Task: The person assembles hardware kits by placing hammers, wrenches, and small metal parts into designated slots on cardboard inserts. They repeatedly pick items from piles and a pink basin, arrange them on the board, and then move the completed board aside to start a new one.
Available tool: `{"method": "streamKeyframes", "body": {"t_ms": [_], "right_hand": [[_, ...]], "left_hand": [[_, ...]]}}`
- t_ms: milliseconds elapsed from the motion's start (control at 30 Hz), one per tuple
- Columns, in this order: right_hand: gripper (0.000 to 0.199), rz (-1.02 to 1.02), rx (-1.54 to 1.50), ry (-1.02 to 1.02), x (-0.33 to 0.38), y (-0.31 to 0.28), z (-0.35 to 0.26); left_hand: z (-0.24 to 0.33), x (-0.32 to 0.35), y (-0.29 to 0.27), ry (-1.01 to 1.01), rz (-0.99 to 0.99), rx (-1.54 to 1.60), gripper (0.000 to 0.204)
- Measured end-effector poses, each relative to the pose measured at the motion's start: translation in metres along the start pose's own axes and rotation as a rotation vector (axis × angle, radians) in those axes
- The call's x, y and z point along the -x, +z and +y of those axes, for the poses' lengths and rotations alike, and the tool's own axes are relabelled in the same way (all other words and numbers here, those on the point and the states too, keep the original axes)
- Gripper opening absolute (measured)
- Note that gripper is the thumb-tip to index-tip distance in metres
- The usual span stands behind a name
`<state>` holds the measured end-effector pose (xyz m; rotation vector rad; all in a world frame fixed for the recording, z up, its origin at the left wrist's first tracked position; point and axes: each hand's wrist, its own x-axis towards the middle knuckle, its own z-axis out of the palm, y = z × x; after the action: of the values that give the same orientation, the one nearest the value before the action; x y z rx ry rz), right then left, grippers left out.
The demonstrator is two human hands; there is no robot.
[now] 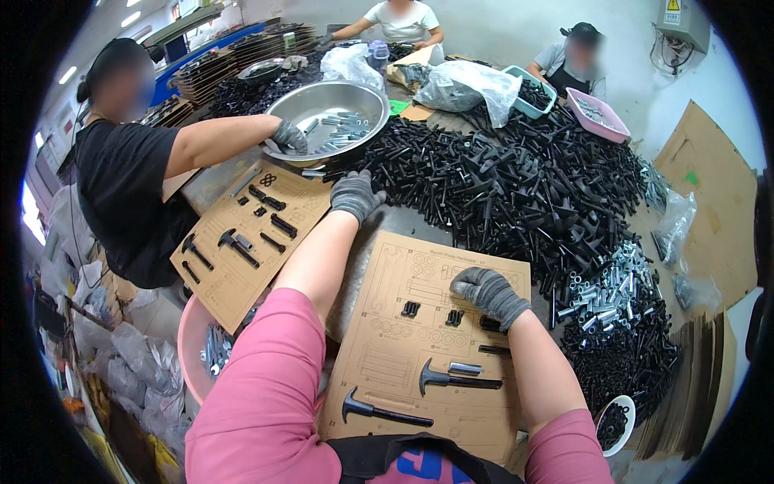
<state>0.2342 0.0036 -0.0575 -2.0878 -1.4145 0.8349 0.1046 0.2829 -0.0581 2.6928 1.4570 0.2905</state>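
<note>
My left hand (357,196), in a grey striped glove, reaches to the near left edge of a large heap of black bolts (451,181). Its thumb stands apart from its bent fingers, and no held part shows. Over the upper right of a printed cardboard sheet (379,323) is my right hand (490,297), gloved alike, with fingers curled together; whatever they hold is hidden. Beside it on the sheet lie small bundles of black bolts (455,318). Lower down are two black hammer-shaped parts (387,409) and a silver sleeve (465,369).
At left, a co-worker's gloved hand (288,137) reaches into a steel bowl (278,109) of silver sleeves. A second laid-out cardboard sheet (218,274) overlaps a pink basin (192,355). Silver nuts (617,286) and a white cup (619,440) are at right. Two people stand beyond the heap.
</note>
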Motion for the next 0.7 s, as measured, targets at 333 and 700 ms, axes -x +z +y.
{"method": "streamKeyframes", "body": {"t_ms": [333, 700], "right_hand": [[0.023, 0.024, 0.055, -0.028, 0.000, 0.002, -0.006], [0.025, 0.015, 0.047, 0.007, 0.000, 0.003, -0.005]], "left_hand": [[0.025, -0.009, 0.031, -0.256, -0.079, 0.203, 0.057], [-0.013, -0.002, 0.051, 0.137, 0.163, 0.665, 0.038]]}}
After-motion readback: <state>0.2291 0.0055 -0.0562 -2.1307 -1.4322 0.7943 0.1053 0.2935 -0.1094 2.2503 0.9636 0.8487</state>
